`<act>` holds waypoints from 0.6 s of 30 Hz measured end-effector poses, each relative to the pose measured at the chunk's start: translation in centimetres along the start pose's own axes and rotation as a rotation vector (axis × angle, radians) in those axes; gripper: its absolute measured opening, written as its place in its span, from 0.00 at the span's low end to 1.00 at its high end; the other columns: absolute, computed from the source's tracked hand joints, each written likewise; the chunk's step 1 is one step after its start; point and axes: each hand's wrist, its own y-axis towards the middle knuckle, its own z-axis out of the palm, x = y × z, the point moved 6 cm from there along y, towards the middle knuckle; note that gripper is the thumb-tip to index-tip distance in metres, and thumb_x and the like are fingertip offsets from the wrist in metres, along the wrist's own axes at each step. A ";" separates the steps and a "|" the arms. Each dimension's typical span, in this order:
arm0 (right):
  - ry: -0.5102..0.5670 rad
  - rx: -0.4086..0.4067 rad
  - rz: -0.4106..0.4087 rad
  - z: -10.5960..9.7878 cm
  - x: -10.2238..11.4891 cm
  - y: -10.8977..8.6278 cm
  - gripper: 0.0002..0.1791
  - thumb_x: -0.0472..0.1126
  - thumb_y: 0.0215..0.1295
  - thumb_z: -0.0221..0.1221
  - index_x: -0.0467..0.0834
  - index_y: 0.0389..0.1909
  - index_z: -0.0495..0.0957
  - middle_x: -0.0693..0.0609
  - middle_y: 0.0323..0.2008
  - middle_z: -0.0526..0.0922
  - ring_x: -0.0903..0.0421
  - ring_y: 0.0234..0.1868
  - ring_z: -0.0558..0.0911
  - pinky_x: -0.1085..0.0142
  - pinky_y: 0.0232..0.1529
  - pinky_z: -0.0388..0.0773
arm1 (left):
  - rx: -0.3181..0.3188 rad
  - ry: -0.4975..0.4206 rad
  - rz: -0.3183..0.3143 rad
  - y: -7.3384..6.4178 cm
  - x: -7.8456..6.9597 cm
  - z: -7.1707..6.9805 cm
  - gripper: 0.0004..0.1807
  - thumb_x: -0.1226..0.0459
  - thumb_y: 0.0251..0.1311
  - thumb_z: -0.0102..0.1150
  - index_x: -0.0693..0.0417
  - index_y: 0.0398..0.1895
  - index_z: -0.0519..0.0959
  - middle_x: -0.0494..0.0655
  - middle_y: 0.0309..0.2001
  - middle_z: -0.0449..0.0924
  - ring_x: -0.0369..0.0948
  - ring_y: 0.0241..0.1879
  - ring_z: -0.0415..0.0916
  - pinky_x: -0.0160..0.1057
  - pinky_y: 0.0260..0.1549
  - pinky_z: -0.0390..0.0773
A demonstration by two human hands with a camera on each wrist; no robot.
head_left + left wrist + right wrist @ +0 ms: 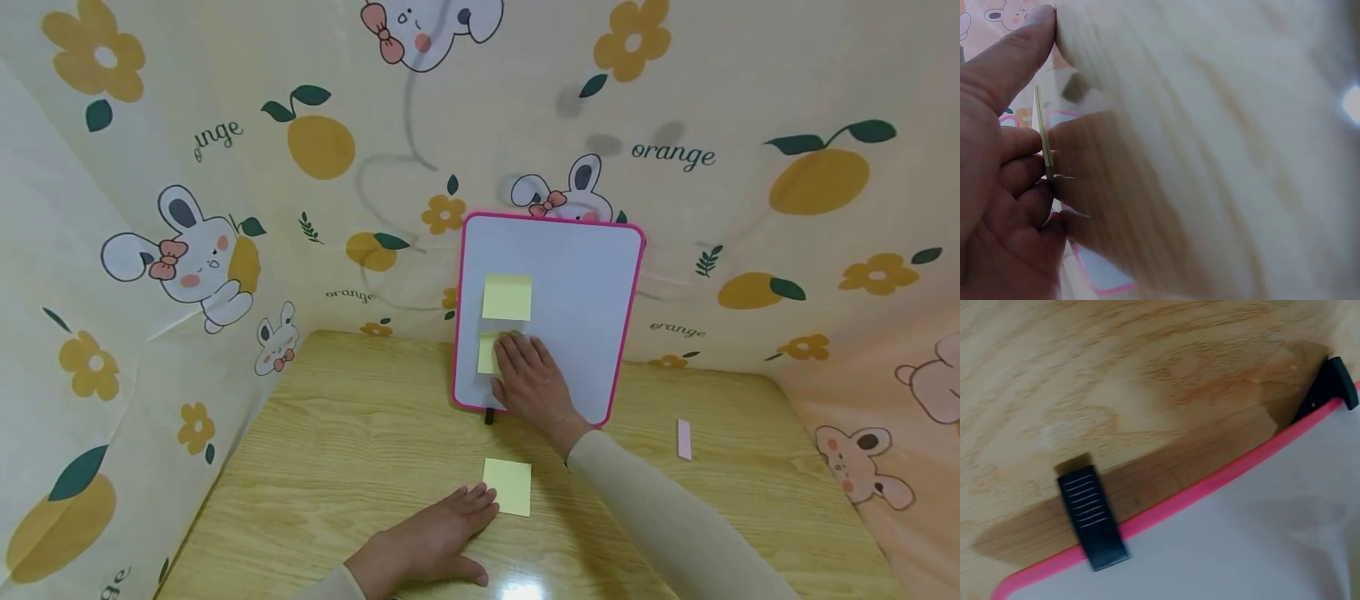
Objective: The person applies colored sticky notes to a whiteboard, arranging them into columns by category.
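A white board with a pink rim (581,287) stands at the back of the table. One yellow sticky note (507,297) is on its left half. Below that, my right hand (534,382) presses a second yellow note (487,355) with straight fingers, covering its right part. On the table in front lies a pale yellow note pad (513,488). My left hand (433,536) rests on the tabletop with fingers extended, fingertips at the pad's left edge. The left wrist view shows the pad (1043,128) edge-on beside these fingers.
Black feet (1093,519) hold the board's lower rim on the wooden table (337,433). A small pink strip (684,439) lies to the right of the board. Patterned cloth walls (247,192) surround the table at the back and sides.
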 end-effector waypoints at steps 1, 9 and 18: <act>0.004 0.019 0.009 0.1 0.1 0.0 0.37 0.54 0.77 0.57 0.36 0.77 0.67 0.41 0.76 0.71 0.44 0.79 0.67 0.47 0.81 0.62 | 0.000 0.001 -0.001 0.0 0.0 0.0 0.51 0.35 0.65 0.61 0.57 0.81 0.63 0.53 0.83 0.58 0.48 0.84 0.53 0.48 0.82 0.57; -0.015 0.205 0.079 0.8 0.4 0.0 0.44 0.62 0.81 0.48 0.35 0.83 0.53 0.41 0.84 0.55 0.45 0.86 0.51 0.42 0.85 0.47 | -0.003 0.012 -0.006 0.0 -0.1 -0.1 0.51 0.35 0.64 0.62 0.57 0.81 0.64 0.53 0.82 0.59 0.48 0.83 0.53 0.48 0.82 0.58; -0.013 0.264 0.212 0.4 -0.5 -1.4 0.46 0.64 0.81 0.47 0.36 0.84 0.49 0.42 0.85 0.49 0.44 0.87 0.46 0.37 0.84 0.38 | 0.003 0.017 -0.011 0.1 0.0 -0.1 0.50 0.36 0.64 0.63 0.56 0.81 0.64 0.52 0.82 0.59 0.47 0.83 0.53 0.47 0.81 0.59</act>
